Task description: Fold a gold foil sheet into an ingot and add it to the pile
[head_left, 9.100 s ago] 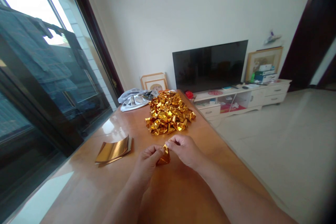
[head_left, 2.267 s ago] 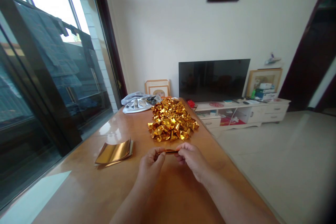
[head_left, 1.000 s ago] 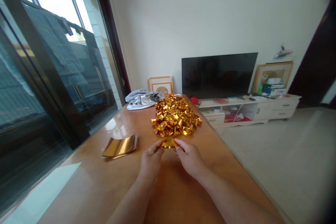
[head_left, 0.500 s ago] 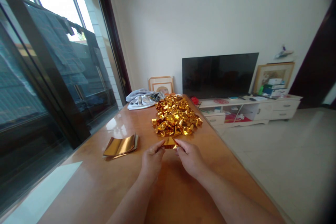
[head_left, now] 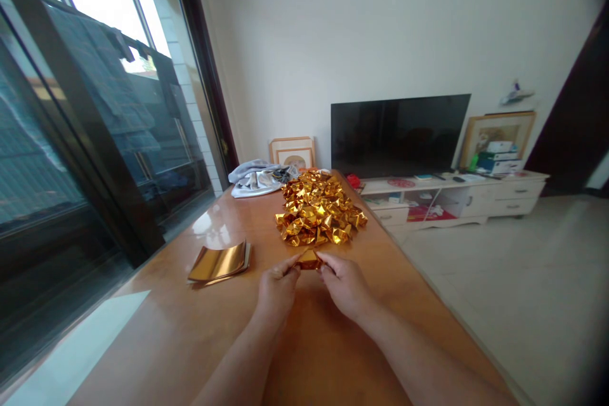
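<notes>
Both my hands hold one small folded piece of gold foil paper (head_left: 309, 259) just above the wooden table (head_left: 181, 336). My left hand (head_left: 276, 288) pinches its left end and my right hand (head_left: 346, 285) pinches its right end, fingers closed on it. Just beyond the hands lies a pile of folded gold foil pieces (head_left: 318, 216). To the left of my left hand rests a flat stack of gold foil sheets (head_left: 219, 262).
A grey cloth bundle (head_left: 257, 178) lies at the table's far end by framed pictures (head_left: 293, 152). Glass doors (head_left: 85, 139) run along the left. A television (head_left: 398, 133) stands on a low white cabinet (head_left: 457, 193) to the right, across a tiled floor.
The foil piece has gone from an upright folded shape to a flat narrow strip, then to a smaller folded shape held nearer the pile. My head has tilted up slightly.
</notes>
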The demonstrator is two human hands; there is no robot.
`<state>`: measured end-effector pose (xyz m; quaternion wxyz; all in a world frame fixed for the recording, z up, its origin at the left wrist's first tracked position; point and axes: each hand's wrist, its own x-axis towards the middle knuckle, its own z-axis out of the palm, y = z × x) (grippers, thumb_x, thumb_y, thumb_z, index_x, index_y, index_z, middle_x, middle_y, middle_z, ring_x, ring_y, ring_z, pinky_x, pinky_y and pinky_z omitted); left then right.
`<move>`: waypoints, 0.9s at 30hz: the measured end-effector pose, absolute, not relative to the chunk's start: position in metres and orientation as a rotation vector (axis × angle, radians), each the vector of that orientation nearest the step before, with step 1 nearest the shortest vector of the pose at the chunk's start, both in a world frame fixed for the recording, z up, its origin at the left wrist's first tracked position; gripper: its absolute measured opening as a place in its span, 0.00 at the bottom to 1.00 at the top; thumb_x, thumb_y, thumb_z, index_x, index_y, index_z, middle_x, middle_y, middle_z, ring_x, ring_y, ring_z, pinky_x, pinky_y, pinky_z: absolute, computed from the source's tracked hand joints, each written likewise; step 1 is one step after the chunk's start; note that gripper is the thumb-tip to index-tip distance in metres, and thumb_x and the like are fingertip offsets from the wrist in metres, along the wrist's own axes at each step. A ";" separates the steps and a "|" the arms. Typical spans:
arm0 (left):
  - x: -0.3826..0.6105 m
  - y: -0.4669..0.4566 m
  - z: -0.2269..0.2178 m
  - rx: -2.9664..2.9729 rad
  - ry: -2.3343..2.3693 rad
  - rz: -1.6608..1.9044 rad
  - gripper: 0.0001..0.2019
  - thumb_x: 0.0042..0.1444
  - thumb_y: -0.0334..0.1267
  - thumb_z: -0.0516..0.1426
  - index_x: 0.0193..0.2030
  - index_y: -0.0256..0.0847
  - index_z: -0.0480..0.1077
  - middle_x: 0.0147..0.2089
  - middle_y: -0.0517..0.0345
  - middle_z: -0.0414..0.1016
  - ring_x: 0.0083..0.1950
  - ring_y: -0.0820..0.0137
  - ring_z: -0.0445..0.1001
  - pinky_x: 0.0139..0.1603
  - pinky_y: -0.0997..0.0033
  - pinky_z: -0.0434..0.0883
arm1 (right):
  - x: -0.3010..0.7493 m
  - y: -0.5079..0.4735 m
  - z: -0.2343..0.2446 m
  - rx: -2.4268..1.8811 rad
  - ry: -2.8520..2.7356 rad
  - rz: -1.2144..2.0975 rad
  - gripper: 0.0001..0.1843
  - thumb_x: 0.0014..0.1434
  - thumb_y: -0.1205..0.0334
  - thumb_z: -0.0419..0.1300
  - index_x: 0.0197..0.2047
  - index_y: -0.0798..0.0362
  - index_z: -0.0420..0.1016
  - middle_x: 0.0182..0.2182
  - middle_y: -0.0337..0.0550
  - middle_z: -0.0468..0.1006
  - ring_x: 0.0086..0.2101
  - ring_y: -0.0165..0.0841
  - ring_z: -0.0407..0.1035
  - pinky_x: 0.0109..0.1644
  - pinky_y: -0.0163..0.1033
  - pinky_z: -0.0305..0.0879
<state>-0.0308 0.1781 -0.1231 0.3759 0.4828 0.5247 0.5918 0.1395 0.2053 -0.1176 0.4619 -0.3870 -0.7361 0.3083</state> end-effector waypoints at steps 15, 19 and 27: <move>-0.031 0.173 -0.116 1.239 1.433 1.488 0.23 0.48 0.37 0.60 0.52 0.37 0.80 0.36 0.56 0.81 0.39 0.64 0.73 0.41 0.70 0.65 | 0.139 0.198 -0.112 -1.099 -1.885 0.651 0.08 0.61 0.66 0.56 0.37 0.50 0.77 0.29 0.39 0.81 0.30 0.33 0.73 0.35 0.34 0.61; -0.032 0.174 -0.118 1.249 1.474 1.469 0.22 0.48 0.37 0.60 0.51 0.37 0.80 0.30 0.59 0.77 0.34 0.66 0.71 0.36 0.71 0.62 | 0.139 0.195 -0.109 -1.125 -1.961 0.554 0.09 0.61 0.66 0.55 0.35 0.51 0.77 0.28 0.40 0.80 0.30 0.33 0.72 0.34 0.33 0.58; -0.031 0.173 -0.116 1.264 1.496 1.467 0.20 0.48 0.38 0.59 0.48 0.36 0.81 0.30 0.59 0.77 0.33 0.68 0.69 0.34 0.72 0.61 | 0.140 0.195 -0.106 -1.120 -1.897 0.607 0.09 0.61 0.64 0.56 0.40 0.50 0.78 0.31 0.41 0.81 0.31 0.34 0.73 0.35 0.34 0.61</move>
